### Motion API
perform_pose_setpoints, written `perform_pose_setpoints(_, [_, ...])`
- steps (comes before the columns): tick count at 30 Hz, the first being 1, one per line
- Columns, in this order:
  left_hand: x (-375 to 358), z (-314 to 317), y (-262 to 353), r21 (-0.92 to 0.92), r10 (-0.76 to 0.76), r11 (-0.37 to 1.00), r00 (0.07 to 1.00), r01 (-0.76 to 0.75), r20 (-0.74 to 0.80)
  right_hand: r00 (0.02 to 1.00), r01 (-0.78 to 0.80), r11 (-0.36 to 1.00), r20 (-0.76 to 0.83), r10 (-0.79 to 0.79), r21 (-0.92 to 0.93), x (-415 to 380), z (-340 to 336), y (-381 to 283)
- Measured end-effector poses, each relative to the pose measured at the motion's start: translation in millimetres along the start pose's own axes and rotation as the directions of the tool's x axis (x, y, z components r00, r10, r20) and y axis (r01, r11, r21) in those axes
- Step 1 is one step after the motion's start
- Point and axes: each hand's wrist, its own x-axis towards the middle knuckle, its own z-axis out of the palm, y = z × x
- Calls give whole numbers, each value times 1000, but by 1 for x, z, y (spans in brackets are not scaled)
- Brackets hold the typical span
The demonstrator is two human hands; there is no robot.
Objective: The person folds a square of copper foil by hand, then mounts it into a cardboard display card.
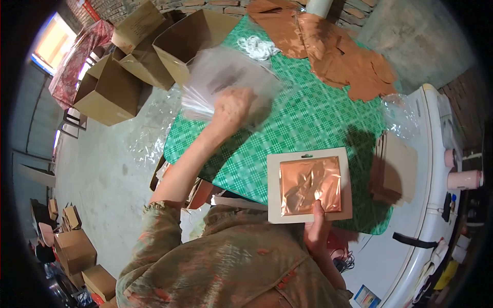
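Note:
My right hand grips the lower edge of a cream backing card, its thumb on the front. The card has a hang hole at the top, and a shiny copper-coloured packet lies flat against it. Farther off, my left hand is closed, knuckles up, on a clear plastic bag at the stack of bags. Motion smears the bag's edges, and the left fingertips are hidden.
A green checked tablecloth covers the table. Copper-coloured sheets and white string lie at the back. Cream cards are stacked at right, beside a white appliance. Open cardboard boxes stand at left.

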Motion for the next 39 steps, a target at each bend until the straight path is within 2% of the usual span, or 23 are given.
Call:
perform_pose_setpoints(2, [5, -11, 25, 8, 121, 993, 992, -122, 44, 997, 61, 994, -51, -66, -89, -3, -15, 9])
perform_pose_setpoints(3, [8, -18, 40, 0, 172, 985, 983, -172, 67, 994, 9, 1000, -109, -10, -8, -5, -17, 5])
perform_pose_setpoints(5, [6, -8, 62, -50, 269, 962, 962, -267, 43, 991, 91, 935, -62, -119, -344, -6, -29, -11])
perform_pose_setpoints(7, [3, 3, 80, -128, 302, 948, 951, -291, 72, 969, 204, 736, 25, -246, -645, -7, -46, -22])
perform_pose_setpoints(10, [-3, 14, 105, -246, 325, 923, 943, -297, 78, 985, 106, 827, -58, -165, -552, -8, -46, -37])
perform_pose_setpoints(11, [-5, 17, 113, -283, 325, 914, 943, -292, 75, 982, 17, 972, -177, -59, -233, -5, -36, -38])
perform_pose_setpoints(14, [-13, 24, 126, -384, 309, 886, 948, -260, 70, 974, -29, 999, -224, 38, 44, -6, -46, -21])
perform_pose_setpoints(17, [-15, 17, 132, -447, 317, 858, 946, -252, 74, 972, 66, 948, -193, -132, -312, 3, -54, -14])
perform_pose_setpoints(18, [-16, 16, 132, -451, 328, 855, 941, -257, 84, 964, 110, 887, -170, -206, -449, 6, -58, -11])
perform_pose_setpoints(19, [-18, 15, 131, -455, 337, 851, 937, -261, 95, 942, 189, 713, -80, -325, -675, 8, -62, -12])
perform_pose_setpoints(22, [-19, 9, 131, -450, 373, 846, 921, -286, 115, 922, 243, 555, 13, -387, -796, 10, -62, -14])
perform_pose_setpoints(23, [-19, 7, 132, -446, 385, 844, 915, -298, 118, 910, 264, 540, 21, -414, -799, 13, -70, -5])
perform_pose_setpoints(25, [-23, 16, 128, -456, 425, 825, 898, -332, 114, 918, 246, 737, -93, -386, -630, 16, -66, -1])
perform_pose_setpoints(26, [-25, 19, 127, -462, 444, 815, 889, -350, 111, 934, 200, 892, -196, -298, -406, 18, -58, 3])
perform_pose_setpoints(28, [-26, 14, 126, -440, 467, 819, 874, -370, 135, 913, 261, 873, -189, -362, -412, 20, -54, 3])
perform_pose_setpoints(29, [-26, 11, 126, -429, 478, 820, 866, -380, 147, 862, 359, 687, -58, -504, -632, 20, -58, 0])
perform_pose_setpoints(31, [-23, 5, 127, -427, 494, 815, 855, -391, 159, 790, 432, 411, 118, -601, -803, 21, -63, -1])
perform_pose_setpoints(32, [-22, 1, 128, -426, 501, 813, 849, -397, 166, 785, 432, 384, 130, -605, -816, 23, -64, -1])
perform_pose_setpoints(34, [-20, -4, 131, -407, 488, 833, 845, -376, 217, 863, 356, 665, -43, -504, -656, 26, -60, -3])
perform_pose_setpoints(35, [-20, -5, 132, -397, 481, 842, 842, -366, 243, 925, 240, 886, -183, -332, -396, 29, -54, -4])
perform_pose_setpoints(37, [-21, -2, 134, -402, 489, 836, 840, -374, 234, 934, 216, 903, -192, -302, -372, 29, -54, -5])
perform_pose_setpoints(38, [-22, 0, 135, -406, 494, 832, 839, -379, 229, 888, 316, 718, -73, -454, -620, 29, -59, -5])
perform_pose_setpoints(39, [-23, 1, 137, -414, 490, 832, 839, -370, 236, 881, 316, 704, -79, -466, -637, 30, -58, -7])
